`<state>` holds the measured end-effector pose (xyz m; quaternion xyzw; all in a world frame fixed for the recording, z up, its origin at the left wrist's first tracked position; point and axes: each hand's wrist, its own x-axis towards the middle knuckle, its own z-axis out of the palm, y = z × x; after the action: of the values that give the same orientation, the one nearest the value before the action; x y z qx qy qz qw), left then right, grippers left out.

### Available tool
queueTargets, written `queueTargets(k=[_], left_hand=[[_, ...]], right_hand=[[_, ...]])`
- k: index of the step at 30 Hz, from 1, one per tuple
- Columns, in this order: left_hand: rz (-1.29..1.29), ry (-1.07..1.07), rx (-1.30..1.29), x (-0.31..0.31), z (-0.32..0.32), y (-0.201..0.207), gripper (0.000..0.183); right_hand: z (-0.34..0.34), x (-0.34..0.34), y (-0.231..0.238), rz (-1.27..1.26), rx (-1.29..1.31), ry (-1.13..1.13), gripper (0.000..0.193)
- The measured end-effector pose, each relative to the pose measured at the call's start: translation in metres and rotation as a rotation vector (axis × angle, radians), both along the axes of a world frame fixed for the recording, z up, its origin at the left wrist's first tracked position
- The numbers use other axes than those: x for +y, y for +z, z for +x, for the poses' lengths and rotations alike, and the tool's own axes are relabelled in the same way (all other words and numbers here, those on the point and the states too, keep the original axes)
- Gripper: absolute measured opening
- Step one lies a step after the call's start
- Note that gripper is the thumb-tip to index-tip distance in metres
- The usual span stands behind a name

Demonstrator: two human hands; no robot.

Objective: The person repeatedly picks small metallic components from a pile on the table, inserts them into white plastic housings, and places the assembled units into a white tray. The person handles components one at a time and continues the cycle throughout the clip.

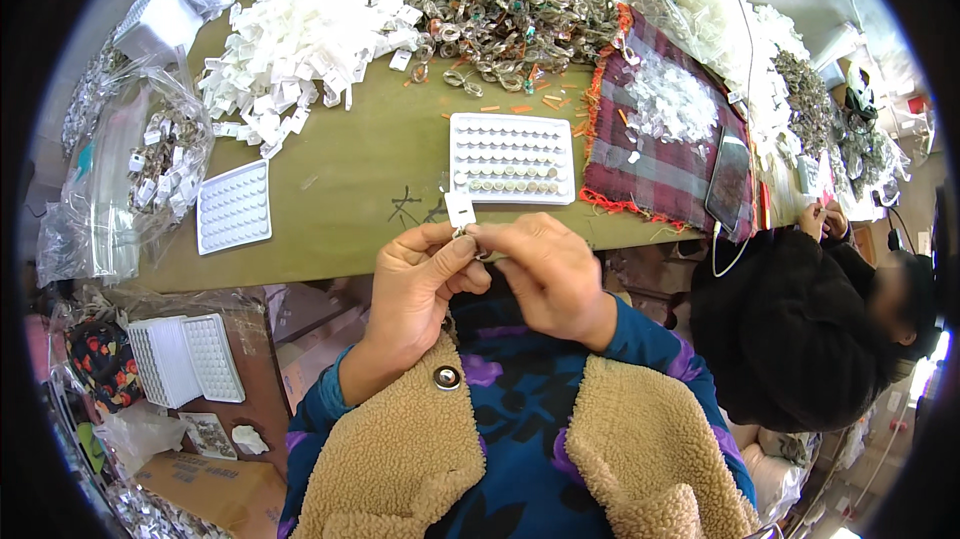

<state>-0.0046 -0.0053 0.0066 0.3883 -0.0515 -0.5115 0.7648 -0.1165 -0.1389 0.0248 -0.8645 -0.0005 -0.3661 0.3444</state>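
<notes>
A small white rectangular plastic piece with a small dark mark stands up between my hands at the table's near edge. My left hand pinches its lower end between thumb and fingers. Close against it, my right hand is closed, thumb and forefinger meeting at the piece's base; what they grip is hidden, and the far fingers are slightly smeared. Just beyond my hands lies a white tray with rows of round cups; its nearer rows hold small round metallic pieces.
White plastic pieces and coiled clear strips heap at the back. An empty-cupped white tray lies left. On the right, a plaid cloth bears clear bits and a phone with a white cable. Another person sits right.
</notes>
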Motion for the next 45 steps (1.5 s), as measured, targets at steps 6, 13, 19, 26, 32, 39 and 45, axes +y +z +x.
queueTargets(k=[6, 13, 19, 26, 32, 39, 45], left_hand=[[0.045, -0.178, -0.092, -0.003, 0.003, 0.005, 0.018], [0.014, -0.334, 0.147, -0.008, 0.002, -0.012, 0.017], [-0.203, -0.306, 0.407, -0.013, 0.002, -0.019, 0.028], [-0.070, -0.295, 0.405, -0.018, -0.010, -0.015, 0.021], [-0.040, -0.435, 0.492, -0.034, -0.012, -0.005, 0.021], [-0.074, -0.495, 0.293, -0.060, -0.028, -0.013, 0.032], [-0.024, -0.543, 0.240, -0.076, -0.035, -0.015, 0.031]], right_hand=[[-0.001, -0.007, 0.003, 0.793, 0.288, -0.091, 0.017], [-0.005, -0.020, 0.001, 0.585, 0.425, -0.006, 0.017], [-0.013, -0.022, 0.004, 0.134, 0.102, 0.115, 0.039], [-0.015, -0.030, -0.013, -0.238, -0.186, 0.008, 0.028], [-0.033, -0.040, -0.014, -0.233, -0.255, -0.051, 0.027], [-0.091, -0.093, -0.024, 0.036, -0.122, -0.364, 0.023], [-0.088, -0.139, -0.031, 0.030, 0.111, -0.577, 0.014]])
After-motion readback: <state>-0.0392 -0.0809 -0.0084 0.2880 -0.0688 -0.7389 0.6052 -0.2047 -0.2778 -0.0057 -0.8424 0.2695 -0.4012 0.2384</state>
